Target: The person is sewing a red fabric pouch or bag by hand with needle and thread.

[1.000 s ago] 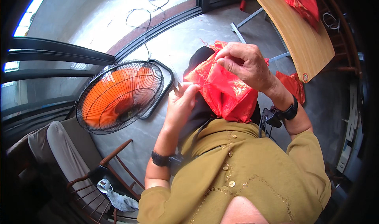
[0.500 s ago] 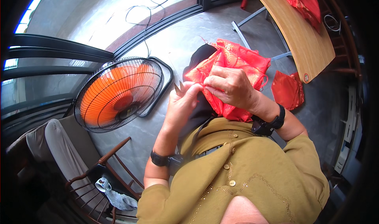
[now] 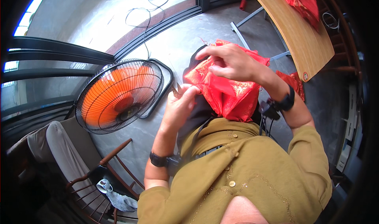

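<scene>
My left hand (image 3: 179, 105) is closed, its thumb and finger pinching an edge of a shiny red patterned cloth (image 3: 233, 99). Two pointed metal blades (image 3: 176, 91), like those of thread snips, stick out of the same hand; their handle is hidden. The cloth lies gathered over my lap and dark trousers. Above it my right hand (image 3: 233, 62) is raised with forefinger and thumb apart, and I see nothing held between them.
Left of me stands a fan (image 3: 120, 97) with orange blades. A wooden table (image 3: 300, 34) at the far right carries more red cloth (image 3: 302, 4); another red piece (image 3: 292, 83) lies below it. A wooden chair (image 3: 114, 157) stands at the lower left.
My right hand has left the pinched edge beside my left hand and moved up and to the right, its fingers spreading. The left hand keeps its grip almost in place.
</scene>
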Tool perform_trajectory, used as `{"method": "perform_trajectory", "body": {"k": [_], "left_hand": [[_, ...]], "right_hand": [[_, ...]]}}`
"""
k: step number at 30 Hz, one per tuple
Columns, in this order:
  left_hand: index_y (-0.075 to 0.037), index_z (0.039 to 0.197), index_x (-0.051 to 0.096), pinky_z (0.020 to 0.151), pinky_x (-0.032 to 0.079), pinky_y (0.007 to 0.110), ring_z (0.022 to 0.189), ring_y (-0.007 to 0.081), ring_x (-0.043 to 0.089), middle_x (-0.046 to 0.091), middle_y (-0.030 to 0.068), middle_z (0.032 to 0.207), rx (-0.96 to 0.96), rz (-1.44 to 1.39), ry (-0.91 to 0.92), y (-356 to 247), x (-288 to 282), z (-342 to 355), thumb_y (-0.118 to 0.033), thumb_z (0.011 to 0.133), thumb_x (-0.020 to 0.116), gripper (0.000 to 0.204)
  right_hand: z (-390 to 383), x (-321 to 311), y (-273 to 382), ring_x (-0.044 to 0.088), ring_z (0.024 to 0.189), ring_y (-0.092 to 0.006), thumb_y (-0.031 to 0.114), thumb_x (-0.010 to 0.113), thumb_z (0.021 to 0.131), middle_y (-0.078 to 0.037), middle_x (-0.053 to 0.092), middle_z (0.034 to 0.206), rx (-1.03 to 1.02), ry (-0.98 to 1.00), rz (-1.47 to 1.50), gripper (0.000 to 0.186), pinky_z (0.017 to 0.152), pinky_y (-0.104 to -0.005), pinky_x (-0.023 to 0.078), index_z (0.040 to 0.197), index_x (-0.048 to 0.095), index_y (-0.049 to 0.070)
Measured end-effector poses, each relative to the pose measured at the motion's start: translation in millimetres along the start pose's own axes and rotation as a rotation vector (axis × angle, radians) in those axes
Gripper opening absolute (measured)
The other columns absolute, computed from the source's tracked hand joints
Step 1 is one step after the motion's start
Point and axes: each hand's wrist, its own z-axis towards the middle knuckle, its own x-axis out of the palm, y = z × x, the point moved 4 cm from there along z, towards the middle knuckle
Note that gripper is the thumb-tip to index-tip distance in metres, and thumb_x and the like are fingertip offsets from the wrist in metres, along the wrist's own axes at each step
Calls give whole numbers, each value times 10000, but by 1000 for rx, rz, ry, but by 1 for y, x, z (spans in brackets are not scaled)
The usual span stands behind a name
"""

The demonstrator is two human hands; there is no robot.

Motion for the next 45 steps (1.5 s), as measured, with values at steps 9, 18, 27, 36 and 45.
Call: {"method": "perform_trajectory", "body": {"k": [9,18,27,36,45], "left_hand": [[-58,894,594,351,195,203,401,29,282,369,-59,508,25,80,34,4,-3,-1,-161,937,525,131],[-48,890,593,351,195,203,393,31,272,358,-58,499,28,59,32,3,-4,0,-154,939,516,140],[-65,906,588,366,190,203,406,38,291,384,-44,522,-21,-7,-28,8,-9,0,-159,934,533,113],[-70,912,584,377,188,199,409,40,282,386,-40,525,-30,-55,-35,10,-9,-1,-145,935,527,97],[-54,863,536,379,232,207,399,46,279,375,-32,500,23,14,161,9,-7,-5,-204,958,476,187]], "right_hand": [[35,41,-40,614,912,-234,146,541,762,-123,656,1008,174,679,237,336,829,-366,458,1052,641,7],[44,38,-40,549,702,-78,175,660,832,-14,615,721,170,567,517,183,655,-249,452,845,645,-7],[59,17,-28,536,700,-66,162,640,843,13,582,716,114,110,539,150,661,-230,452,853,644,12],[52,17,-12,569,640,-150,122,633,804,-90,599,687,-91,-239,119,123,613,-291,462,798,621,1],[49,29,-12,569,619,-225,122,621,802,-104,580,677,-166,-237,9,118,585,-325,449,762,598,13]]}}
